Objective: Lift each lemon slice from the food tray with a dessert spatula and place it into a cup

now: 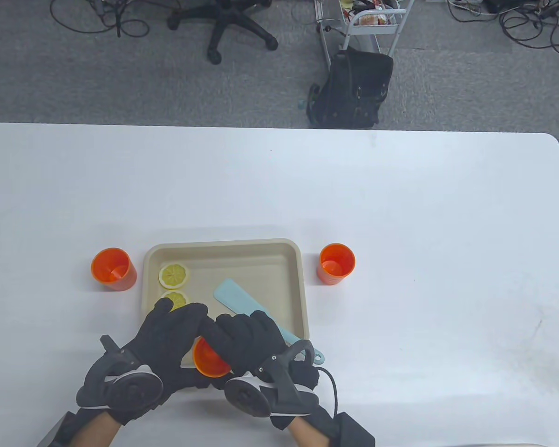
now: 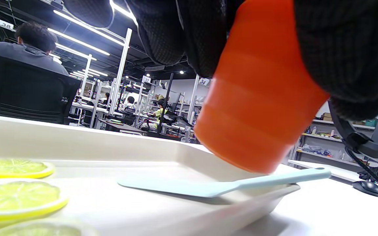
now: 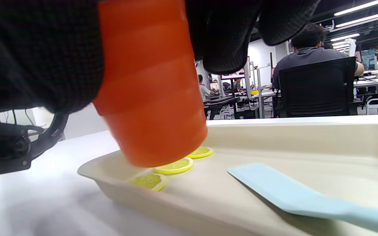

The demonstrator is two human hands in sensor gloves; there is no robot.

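- We note a white worktop [image 1: 400,209] above grey carpet, with an office chair [image 1: 223,23] and black bag [image 1: 354,88] along the frame's top.
- Left hand [image 1: 167,344] and right hand [image 1: 251,344]: fingers of both clamped on an orange cup [image 1: 209,361], lower centre.
- Lemon slices [image 1: 173,275] and spatula [image 1: 247,305] lie in the tray [image 1: 298,260].

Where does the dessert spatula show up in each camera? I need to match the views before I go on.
Table view: dessert spatula lies diagonally in the tray's right half, handle running under the right hand.
Left wrist view: spatula at centre-right, blade in the tray, handle over its rim.
Right wrist view: spatula at lower right.
Shared landmark: the beige food tray.
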